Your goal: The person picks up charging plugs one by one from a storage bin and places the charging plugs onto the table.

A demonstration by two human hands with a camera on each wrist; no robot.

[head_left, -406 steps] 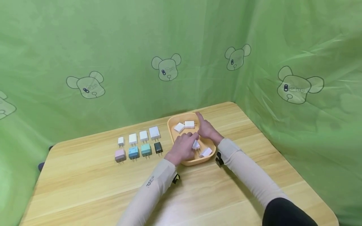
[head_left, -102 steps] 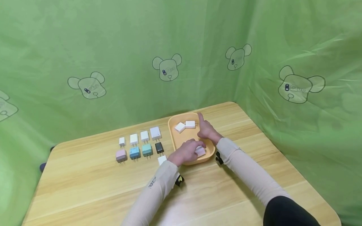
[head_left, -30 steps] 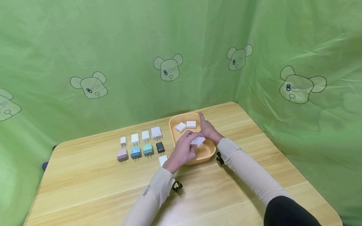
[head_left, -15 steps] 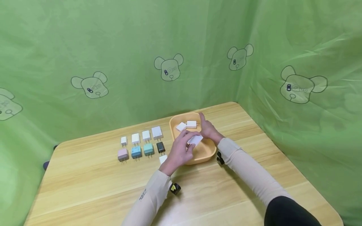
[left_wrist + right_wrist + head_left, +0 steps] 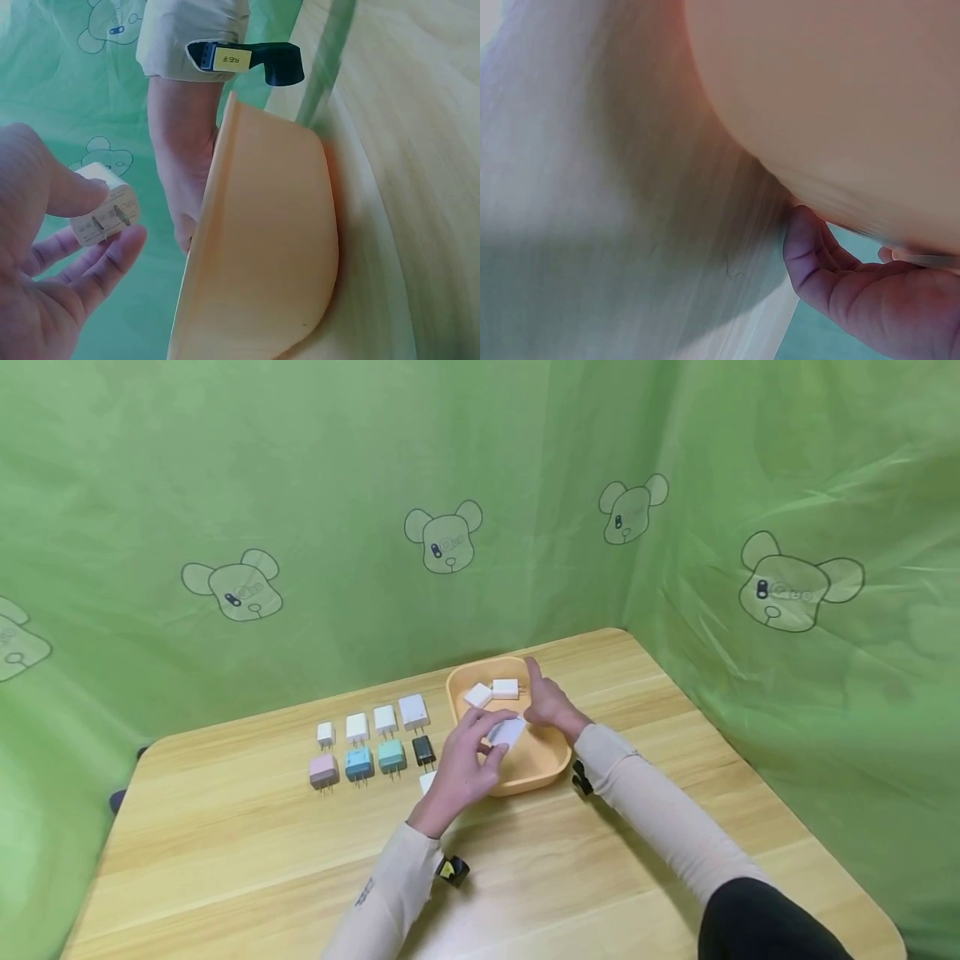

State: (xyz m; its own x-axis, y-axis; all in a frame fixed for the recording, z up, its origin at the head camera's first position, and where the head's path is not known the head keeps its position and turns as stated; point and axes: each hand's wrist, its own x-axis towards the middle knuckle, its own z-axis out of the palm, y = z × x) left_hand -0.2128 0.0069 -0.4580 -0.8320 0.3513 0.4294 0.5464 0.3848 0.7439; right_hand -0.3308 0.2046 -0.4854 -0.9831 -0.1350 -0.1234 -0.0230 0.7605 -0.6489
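Note:
My left hand (image 5: 465, 760) pinches a pale, whitish charger plug (image 5: 507, 732) between thumb and fingers, above the near part of the orange tray (image 5: 546, 774). In the left wrist view the metal prongs of this charger plug (image 5: 103, 201) face the camera. With my right hand (image 5: 552, 703) I grip the tray's right side, the thumb along the rim. The right wrist view shows curled fingers (image 5: 817, 262) at the tray's underside. Two white charger plugs, a tilted one (image 5: 478, 695) and a straighter one (image 5: 506, 688), lie at the tray's far end.
Left of the tray, charger plugs stand in rows: several white ones (image 5: 357, 727) behind, then a pink (image 5: 323, 770), a blue (image 5: 359, 764), a green (image 5: 391, 757) and a black one (image 5: 423, 749). Another white plug (image 5: 427, 782) is partly hidden by my left hand. Green curtain surrounds the table (image 5: 247, 852).
A white charger plug has come onto the table below the black one. My left hand has lifted the pale plug from the tray's near end and drawn it leftward, turning it. The right hand stays put.

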